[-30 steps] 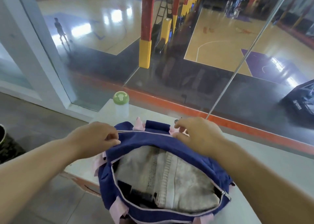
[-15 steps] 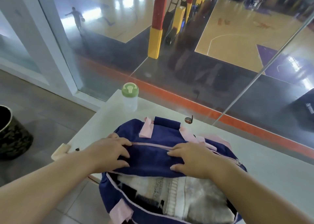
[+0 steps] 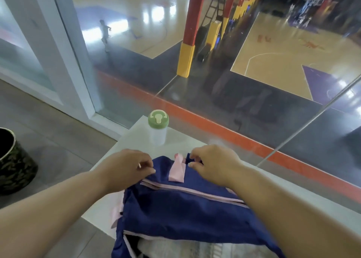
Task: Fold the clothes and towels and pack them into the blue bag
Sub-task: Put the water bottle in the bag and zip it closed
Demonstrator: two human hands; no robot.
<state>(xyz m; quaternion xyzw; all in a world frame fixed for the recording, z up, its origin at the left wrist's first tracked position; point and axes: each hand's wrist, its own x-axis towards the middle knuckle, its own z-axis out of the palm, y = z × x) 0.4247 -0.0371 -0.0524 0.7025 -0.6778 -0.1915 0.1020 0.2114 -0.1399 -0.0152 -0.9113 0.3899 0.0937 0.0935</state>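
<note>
Head view: your left hand (image 3: pixel 129 165) and right hand (image 3: pixel 213 163) each pinch the blue bag (image 3: pixel 181 209) along its far top edge, likely steadying it for closing over the towels (image 3: pixel 175 250). It sits on the tabletop (image 3: pixel 304 195); a green-lidded bottle (image 3: pixel 158 127) stands just beyond.

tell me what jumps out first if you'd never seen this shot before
A navy fabric bag with pink straps fills the lower centre on a white table, the left hand and right hand pinching its far edge. Behind it stands a clear bottle with a green lid, against glass overlooking a basketball court.
</note>
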